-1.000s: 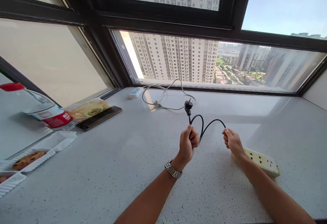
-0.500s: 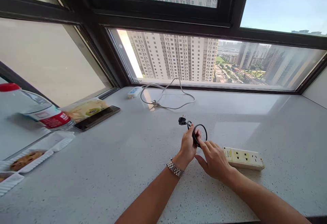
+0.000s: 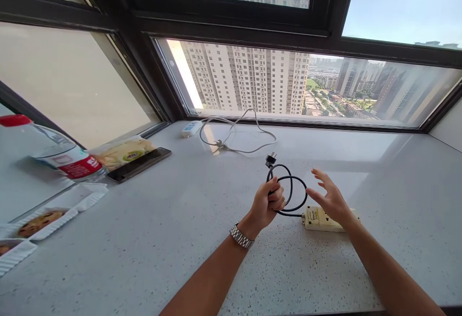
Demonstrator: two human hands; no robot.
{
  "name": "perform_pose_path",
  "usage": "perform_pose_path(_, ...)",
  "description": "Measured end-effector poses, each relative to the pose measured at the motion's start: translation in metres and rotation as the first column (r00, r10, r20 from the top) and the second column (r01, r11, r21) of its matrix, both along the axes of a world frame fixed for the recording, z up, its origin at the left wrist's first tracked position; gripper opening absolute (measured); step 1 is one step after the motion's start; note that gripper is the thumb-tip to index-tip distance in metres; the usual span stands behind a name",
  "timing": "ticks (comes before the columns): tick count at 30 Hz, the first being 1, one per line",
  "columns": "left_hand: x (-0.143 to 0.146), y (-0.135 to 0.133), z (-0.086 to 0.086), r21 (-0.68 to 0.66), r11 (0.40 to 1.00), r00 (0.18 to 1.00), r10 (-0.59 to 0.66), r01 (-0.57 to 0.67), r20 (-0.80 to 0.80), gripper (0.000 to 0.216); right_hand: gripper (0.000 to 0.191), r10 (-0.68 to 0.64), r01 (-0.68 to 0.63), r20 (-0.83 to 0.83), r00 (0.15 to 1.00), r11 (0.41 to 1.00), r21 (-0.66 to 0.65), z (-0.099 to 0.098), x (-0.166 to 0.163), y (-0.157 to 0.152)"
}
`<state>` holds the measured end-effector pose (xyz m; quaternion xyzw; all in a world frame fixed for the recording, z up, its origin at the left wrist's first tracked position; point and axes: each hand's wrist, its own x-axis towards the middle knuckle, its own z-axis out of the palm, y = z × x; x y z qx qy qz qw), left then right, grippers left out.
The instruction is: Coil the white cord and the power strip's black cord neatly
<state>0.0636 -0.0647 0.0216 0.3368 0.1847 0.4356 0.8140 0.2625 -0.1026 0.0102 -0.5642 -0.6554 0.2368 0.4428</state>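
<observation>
My left hand [image 3: 268, 204], with a metal watch on its wrist, is closed round a black power cord [image 3: 294, 195] wound into loops. The cord's black plug [image 3: 270, 159] sticks up above the fist. The other end of the cord runs into a cream power strip [image 3: 316, 217] lying on the speckled white sill [image 3: 173, 239]. My right hand [image 3: 330, 198] hovers open just above the strip, fingers spread, beside the loops and holding nothing.
A white power strip [image 3: 191, 128] with a grey cable [image 3: 249, 135] lies by the window. At the left are a phone [image 3: 139, 164], a snack packet [image 3: 122, 152], a lying water bottle [image 3: 54, 150] and trays with a cookie [image 3: 36, 223].
My right hand has let go of the cord and opened, drawing back to the right. The loops in my left hand are larger, and the cream power strip has slid closer.
</observation>
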Motion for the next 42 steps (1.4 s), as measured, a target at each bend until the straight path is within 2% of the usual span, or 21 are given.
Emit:
perform_pose_path(2,0.003,-0.005,-0.002,0.054,0.996,0.997,-0.071,0.071,-0.006,0.058,0.079,0.108,-0.137,-0.15,0.983,0.969,-0.205,-0.001,0.008,0.004)
perform_pose_path(3,0.005,-0.008,-0.004,0.076,0.991,0.994,-0.106,0.107,-0.015,0.057,0.081,0.162,-0.221,-0.227,0.96,0.939,-0.263,-0.001,0.008,0.004)
perform_pose_path(6,0.01,-0.014,-0.009,0.145,0.964,0.973,-0.211,0.222,-0.089,0.057,0.074,0.261,-0.408,-0.44,0.859,0.869,-0.281,-0.002,0.001,0.002)
perform_pose_path(9,0.012,-0.016,-0.012,0.149,0.949,0.952,-0.253,0.28,-0.174,0.061,0.057,0.177,-0.407,-0.621,0.764,0.878,-0.251,-0.002,-0.009,-0.003)
perform_pose_path(11,0.013,-0.014,-0.013,0.096,0.966,0.952,-0.216,0.241,-0.218,0.06,0.044,0.116,-0.369,-0.67,0.734,0.895,-0.25,-0.002,-0.013,-0.004)
perform_pose_path(13,0.015,-0.011,-0.015,0.053,0.987,0.951,-0.13,0.151,-0.279,0.056,0.039,0.136,-0.377,-0.656,0.742,0.894,-0.242,-0.004,-0.015,-0.004)
perform_pose_path(15,0.017,-0.006,-0.02,0.068,0.997,0.927,-0.016,0.044,-0.374,0.051,0.042,0.175,-0.384,-0.596,0.784,0.891,-0.244,-0.007,-0.016,-0.003)
perform_pose_path(17,0.017,-0.001,-0.026,0.166,0.986,0.859,0.085,0.0,-0.505,0.055,0.045,0.167,-0.318,-0.472,0.866,0.912,-0.26,-0.009,-0.016,-0.002)
perform_pose_path(20,0.015,0.006,-0.035,0.361,0.92,0.654,0.182,0.15,-0.735,0.063,0.037,0.112,-0.136,-0.101,0.988,0.954,-0.267,-0.009,-0.016,-0.003)
perform_pose_path(22,0.011,0.007,-0.037,0.497,0.832,0.464,0.349,0.245,-0.814,0.062,0.033,0.107,-0.057,0.165,0.98,0.957,-0.285,-0.007,-0.017,-0.005)
perform_pose_path(24,0.009,0.006,-0.038,0.673,0.696,0.312,0.6,0.249,-0.736,0.057,0.036,0.129,-0.008,0.351,0.928,0.946,-0.324,-0.006,-0.021,-0.008)
perform_pose_path(25,0.008,0.005,-0.038,0.75,0.607,0.277,0.698,0.261,-0.661,0.057,0.036,0.148,0.005,0.414,0.898,0.938,-0.346,-0.005,-0.023,-0.009)
perform_pose_path(26,0.009,0.003,-0.038,0.801,0.518,0.282,0.754,0.3,-0.593,0.06,0.036,0.166,0.014,0.462,0.871,0.932,-0.362,-0.005,-0.024,-0.01)
perform_pose_path(27,0.009,0.0,-0.039,0.82,0.435,0.324,0.767,0.372,-0.554,0.065,0.036,0.183,0.015,0.494,0.85,0.929,-0.37,-0.004,-0.025,-0.01)
perform_pose_path(29,0.011,-0.005,-0.041,0.773,0.298,0.418,0.704,0.56,-0.574,0.074,0.035,0.229,-0.021,0.521,0.822,0.927,-0.375,0.001,-0.02,-0.013)
perform_pose_path(31,0.014,-0.009,-0.042,0.684,0.23,0.432,0.627,0.692,-0.648,0.082,0.04,0.291,-0.1,0.525,0.8,0.927,-0.361,0.01,-0.006,-0.02)
perform_pose_path(34,0.018,-0.013,-0.04,0.595,0.258,0.367,0.585,0.761,-0.723,0.085,0.068,0.371,-0.202,0.537,0.758,0.916,-0.347,0.022,0.031,-0.041)
perform_pose_path(36,0.018,-0.011,-0.036,0.552,0.28,0.338,0.554,0.785,-0.761,0.083,0.084,0.383,-0.186,0.57,0.727,0.909,-0.374,0.026,0.058,-0.058)
perform_pose_path(37,0.017,-0.009,-0.033,0.532,0.283,0.334,0.526,0.798,-0.782,0.085,0.085,0.364,-0.147,0.608,0.706,0.915,-0.377,0.026,0.068,-0.066)
perform_pose_path(39,0.014,-0.003,-0.028,0.496,0.27,0.35,0.445,0.826,-0.825,0.096,0.071,0.326,-0.063,0.698,0.637,0.925,-0.375,0.026,0.081,-0.077)
perform_pose_path(42,0.008,0.005,-0.022,0.471,0.209,0.395,0.32,0.857,-0.861,0.12,0.041,0.299,0.01,0.795,0.527,0.934,-0.358,0.028,0.084,-0.084)
